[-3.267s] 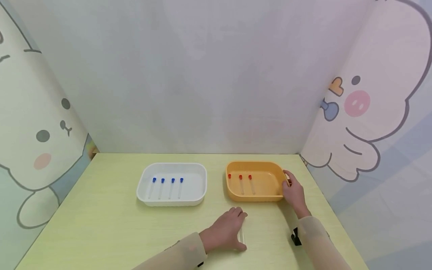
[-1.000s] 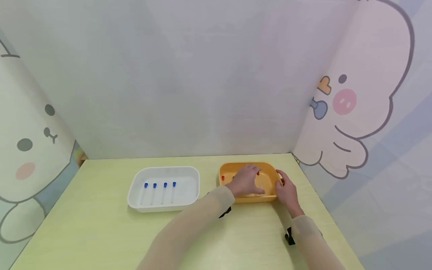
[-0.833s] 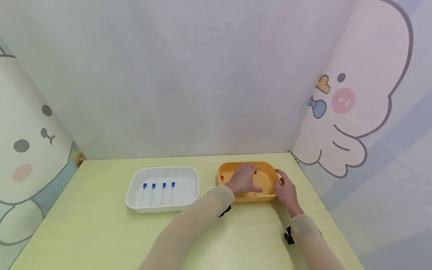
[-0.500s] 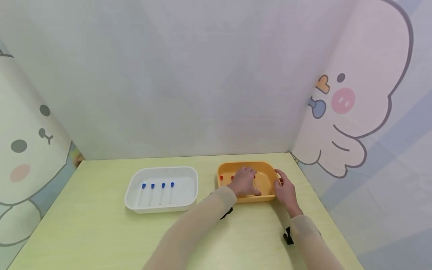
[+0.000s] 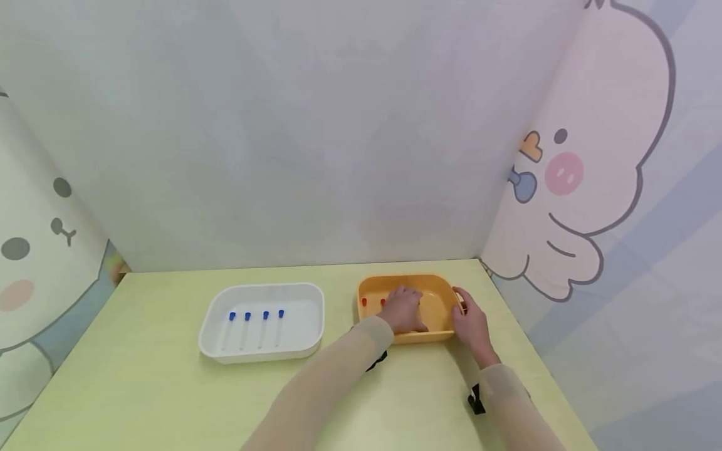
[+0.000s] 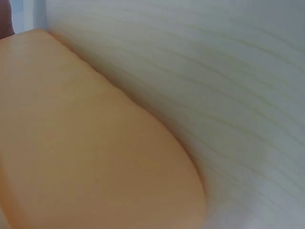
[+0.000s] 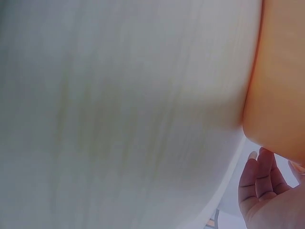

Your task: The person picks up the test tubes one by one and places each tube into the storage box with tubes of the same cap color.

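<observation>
My left hand is down inside the orange tray, palm downward. Its thumb and fingertips span a red-capped test tube; most of that tube is hidden by the hand. To the left of the hand, the red caps of two more tubes show, one near the tray's left wall. My right hand grips the tray's right end. In the right wrist view, the right hand's fingers curl up at the tray's lower edge. The left wrist view is mostly filled by the orange tray's outer wall.
A white tray stands to the left of the orange one, with several blue-capped test tubes laid in a row inside. Both trays sit on a pale yellow-green table. Behind and beside it are walls, with cartoon animals on the sides.
Over these seconds my left hand has moved from the table in front into the orange tray with a tube, then lowered and slid slightly left. My right hand keeps its grip on the tray.
</observation>
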{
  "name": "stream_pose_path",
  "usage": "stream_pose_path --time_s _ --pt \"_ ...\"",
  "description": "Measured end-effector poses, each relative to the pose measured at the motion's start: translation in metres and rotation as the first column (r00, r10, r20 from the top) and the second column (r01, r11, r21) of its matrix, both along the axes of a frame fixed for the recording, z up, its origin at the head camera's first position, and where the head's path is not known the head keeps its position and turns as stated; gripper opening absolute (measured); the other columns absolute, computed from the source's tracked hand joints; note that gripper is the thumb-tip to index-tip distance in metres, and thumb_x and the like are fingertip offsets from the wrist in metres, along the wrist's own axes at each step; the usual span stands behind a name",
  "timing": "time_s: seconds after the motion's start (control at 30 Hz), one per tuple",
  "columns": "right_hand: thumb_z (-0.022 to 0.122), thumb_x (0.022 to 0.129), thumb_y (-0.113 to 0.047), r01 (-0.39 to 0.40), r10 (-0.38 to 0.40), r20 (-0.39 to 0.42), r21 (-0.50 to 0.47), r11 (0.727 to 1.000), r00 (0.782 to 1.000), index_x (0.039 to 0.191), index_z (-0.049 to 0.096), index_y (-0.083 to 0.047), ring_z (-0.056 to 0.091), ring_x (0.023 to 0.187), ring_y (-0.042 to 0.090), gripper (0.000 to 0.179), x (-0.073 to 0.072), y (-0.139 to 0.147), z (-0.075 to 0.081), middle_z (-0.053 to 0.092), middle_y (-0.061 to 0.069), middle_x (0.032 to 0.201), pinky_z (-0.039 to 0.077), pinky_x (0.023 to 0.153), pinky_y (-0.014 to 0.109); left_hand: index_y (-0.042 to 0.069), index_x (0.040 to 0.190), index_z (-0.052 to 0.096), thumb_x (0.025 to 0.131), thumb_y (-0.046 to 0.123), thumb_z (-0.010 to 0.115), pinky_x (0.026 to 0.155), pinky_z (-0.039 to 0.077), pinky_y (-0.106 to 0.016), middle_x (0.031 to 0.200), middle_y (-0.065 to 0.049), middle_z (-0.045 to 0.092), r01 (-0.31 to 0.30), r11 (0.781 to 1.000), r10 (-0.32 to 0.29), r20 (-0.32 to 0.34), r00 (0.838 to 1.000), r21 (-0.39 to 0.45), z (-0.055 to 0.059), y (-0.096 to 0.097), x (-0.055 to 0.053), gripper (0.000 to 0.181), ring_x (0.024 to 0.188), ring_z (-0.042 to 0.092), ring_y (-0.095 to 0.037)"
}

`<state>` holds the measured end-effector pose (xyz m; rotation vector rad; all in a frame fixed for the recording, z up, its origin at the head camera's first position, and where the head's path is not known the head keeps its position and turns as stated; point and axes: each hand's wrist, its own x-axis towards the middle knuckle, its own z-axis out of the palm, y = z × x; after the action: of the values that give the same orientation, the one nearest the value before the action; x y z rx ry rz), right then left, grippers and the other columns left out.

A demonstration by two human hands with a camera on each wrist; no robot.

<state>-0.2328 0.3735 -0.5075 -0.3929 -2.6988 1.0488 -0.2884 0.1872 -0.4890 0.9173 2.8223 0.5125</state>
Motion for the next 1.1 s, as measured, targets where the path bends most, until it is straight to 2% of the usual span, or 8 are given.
stream_pose_path --time_s 0.3,0.43,1.1 --pt "0.046 0.104 -0.013 0.014 -0.014 -0.002 0.008 1.0 1.0 0.15 0.049 -0.013 0.059 0.091 0.03 0.047 0.002 -0.001 -0.001 0.064 0.023 0.111 0.046 0.072 0.028 0.017 0.146 0.058 0.076 0.059 0.086 0.118 0.041 -0.04 0.147 0.003 0.06 -0.03 0.997 0.027 -0.041 0.999 -0.071 -0.012 0.01 -0.003 0.086 0.133 0.052 -0.02" --pt "0.047 0.104 -0.012 0.008 -0.008 -0.003 -0.001 1.0 1.0 0.15 0.049 -0.013 0.059 0.091 0.029 0.047 0.001 -0.002 0.0 0.064 0.023 0.111 0.046 0.071 0.027 0.017 0.147 0.056 0.076 0.057 0.087 0.118 0.041 -0.042 0.149 0.002 0.059 -0.043 0.996 0.041 -0.037 0.998 -0.078 -0.012 0.009 -0.003 0.088 0.135 0.051 -0.021" --pt "0.045 0.105 -0.013 -0.003 0.003 0.021 0.002 1.0 1.0 0.152 0.046 -0.014 0.059 0.093 0.03 0.047 0.0 -0.002 0.003 0.063 0.023 0.115 0.046 0.073 0.028 0.017 0.152 0.051 0.077 0.057 0.086 0.12 0.04 -0.043 0.152 0.0 0.056 -0.029 0.994 0.026 -0.035 0.999 -0.107 -0.008 0.006 -0.003 0.093 0.14 0.049 -0.022"
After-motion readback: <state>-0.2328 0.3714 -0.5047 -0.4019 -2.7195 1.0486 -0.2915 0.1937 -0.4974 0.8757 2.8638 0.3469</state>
